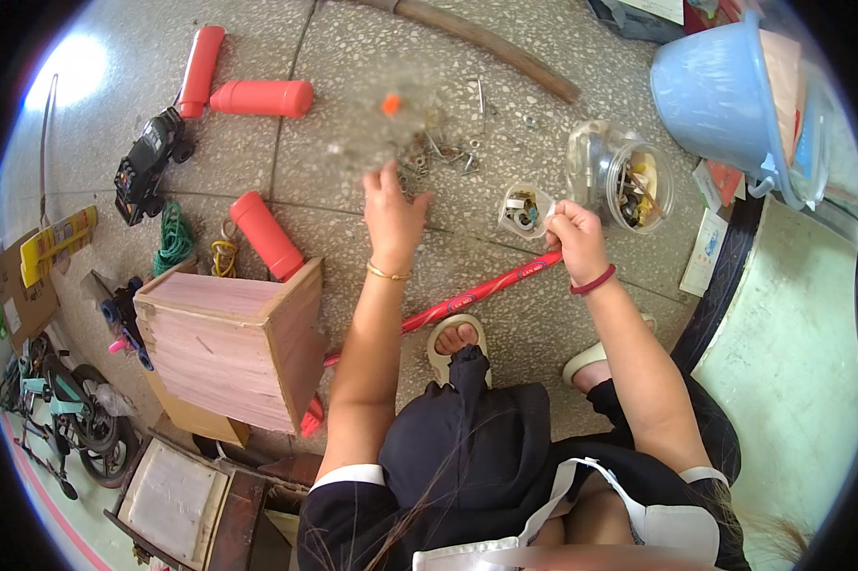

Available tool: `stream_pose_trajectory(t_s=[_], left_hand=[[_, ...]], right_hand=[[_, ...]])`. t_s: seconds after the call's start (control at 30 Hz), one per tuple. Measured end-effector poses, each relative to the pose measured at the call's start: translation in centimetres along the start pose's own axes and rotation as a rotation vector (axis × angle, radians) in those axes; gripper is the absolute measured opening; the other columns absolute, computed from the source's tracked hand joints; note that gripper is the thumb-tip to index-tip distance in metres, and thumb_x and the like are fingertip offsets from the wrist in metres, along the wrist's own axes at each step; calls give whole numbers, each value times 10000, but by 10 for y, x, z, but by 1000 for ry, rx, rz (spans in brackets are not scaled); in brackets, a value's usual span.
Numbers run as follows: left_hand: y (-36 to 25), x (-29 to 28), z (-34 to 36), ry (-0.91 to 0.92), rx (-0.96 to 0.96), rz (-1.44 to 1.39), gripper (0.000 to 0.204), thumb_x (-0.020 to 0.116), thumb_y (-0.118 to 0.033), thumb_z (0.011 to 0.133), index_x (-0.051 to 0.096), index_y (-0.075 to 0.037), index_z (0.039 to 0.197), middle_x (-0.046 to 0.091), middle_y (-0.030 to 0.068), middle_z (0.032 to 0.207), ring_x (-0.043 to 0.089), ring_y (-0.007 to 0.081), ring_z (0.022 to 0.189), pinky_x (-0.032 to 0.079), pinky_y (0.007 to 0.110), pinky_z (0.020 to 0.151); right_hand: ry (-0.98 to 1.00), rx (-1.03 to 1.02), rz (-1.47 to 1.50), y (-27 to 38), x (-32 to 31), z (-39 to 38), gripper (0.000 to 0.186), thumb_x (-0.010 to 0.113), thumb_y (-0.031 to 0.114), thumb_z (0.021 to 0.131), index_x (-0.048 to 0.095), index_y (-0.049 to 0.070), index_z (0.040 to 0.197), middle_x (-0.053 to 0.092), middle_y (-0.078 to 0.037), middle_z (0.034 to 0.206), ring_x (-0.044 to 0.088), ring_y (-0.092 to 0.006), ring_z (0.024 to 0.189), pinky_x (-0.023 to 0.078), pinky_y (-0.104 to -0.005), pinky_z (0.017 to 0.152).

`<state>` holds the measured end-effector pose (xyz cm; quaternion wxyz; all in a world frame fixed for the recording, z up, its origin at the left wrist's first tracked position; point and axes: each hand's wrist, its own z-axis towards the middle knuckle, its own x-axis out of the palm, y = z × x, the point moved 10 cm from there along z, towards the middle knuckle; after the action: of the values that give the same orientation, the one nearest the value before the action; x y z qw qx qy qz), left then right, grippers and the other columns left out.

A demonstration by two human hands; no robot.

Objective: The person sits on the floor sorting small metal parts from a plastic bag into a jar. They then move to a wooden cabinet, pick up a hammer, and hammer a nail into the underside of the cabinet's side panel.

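Note:
My right hand (578, 240) pinches the rim of a small clear plastic cup (525, 211) that has small metal parts inside. Beside the cup a clear wide-mouthed jar (638, 186) lies on its side, its mouth showing mixed small odds and ends. Over the stone-chip floor my left hand (394, 211) reaches out with thumb and fingers apart, and nothing shows in it. Just past its fingertips lies a scatter of loose screws and nuts (438, 154). A blurred orange object (391, 104) shows beyond them; its kind I cannot make out.
A red pole (486, 290) crosses in front of my feet. To the left are red plastic bottles (263, 98), a black toy truck (151, 164), green cord (172, 240) and an upturned wooden drawer (215, 347). A wooden handle (491, 48) lies far off; a blue bucket (719, 95) is at right.

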<state>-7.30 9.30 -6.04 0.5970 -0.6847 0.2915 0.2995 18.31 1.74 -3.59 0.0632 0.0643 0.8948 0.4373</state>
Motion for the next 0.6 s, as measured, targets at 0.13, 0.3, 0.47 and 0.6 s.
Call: stream_pose_trajectory(t_s=[0.13,0.3,0.47,0.6], left_hand=[[-37,12,11,-56,136,186,839,795,-369,586,412,-74,1272,452,160,1172,475,332,1014,428,398,839],[-66,29,23,-47,323,402,948,690,-629,561,365,-175,1328,374,127,1257,420,291,1041,334,426,836],[-68,36,41,-174,428,452,578,658,-484,685,510,-178,1153,488,90,1052,473,271,949,387,408,729],[-71,39,47,-207,585,483,250,627,-311,743,552,-155,923,511,52,886,534,233,808,444,356,640]], right_hand=[[16,-27,1,2,2,2,155,517,72,804,479,55,654,483,11,567,417,-49,506,322,-204,475],[28,-37,1,0,2,2,148,517,67,799,482,55,656,480,14,567,416,-48,509,320,-206,475],[37,-8,15,-1,-1,3,147,519,61,799,488,52,655,480,16,563,415,-46,507,319,-203,474],[35,-36,7,2,1,4,146,523,60,799,495,46,656,483,17,568,418,-45,510,324,-202,477]])
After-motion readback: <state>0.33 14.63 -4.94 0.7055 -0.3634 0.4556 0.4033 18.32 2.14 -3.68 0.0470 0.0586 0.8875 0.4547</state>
